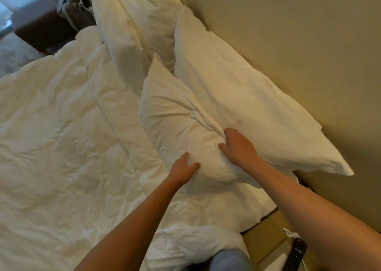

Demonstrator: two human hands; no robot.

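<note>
The bed looks nearly made: the duvet (61, 126) is spread, though creased, and the front pillow (177, 114) leans on the back pillow (237, 93) at the bed's head edge, near its closest corner, probably needing only plumping. The right hand (237, 147) digs curled fingers into its top seam, while the left hand (183, 167) clasps its near end between thumb and fingers.
</note>
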